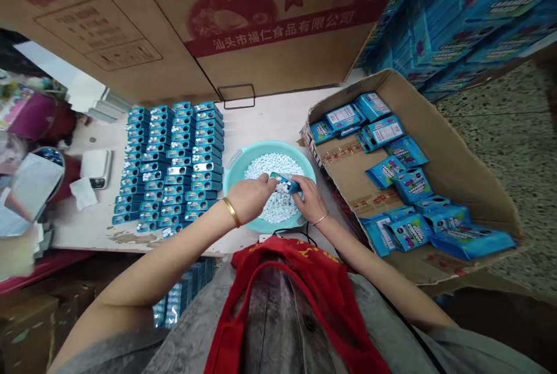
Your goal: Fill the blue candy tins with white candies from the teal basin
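Note:
Over a round turquoise basin (235, 172) of small white candies (278, 211), both my hands meet at a small blue box (285, 181). My right hand (311, 200) holds the box at its right end, fingers wrapped round it. At the box's left end is my left hand (250, 195), its thumb and fingertips pinched together; whether they grip the box or candies is too small to tell. White candies show beside the box, just under my fingers.
Several rows of upright blue boxes (174, 171) stand left of the basin. An open cardboard carton (461, 153) with blue packs lies at the right. Large cartons (278, 66) close off the back. A white device (96, 169) and a wire frame (237, 97) rest on the table (265, 122).

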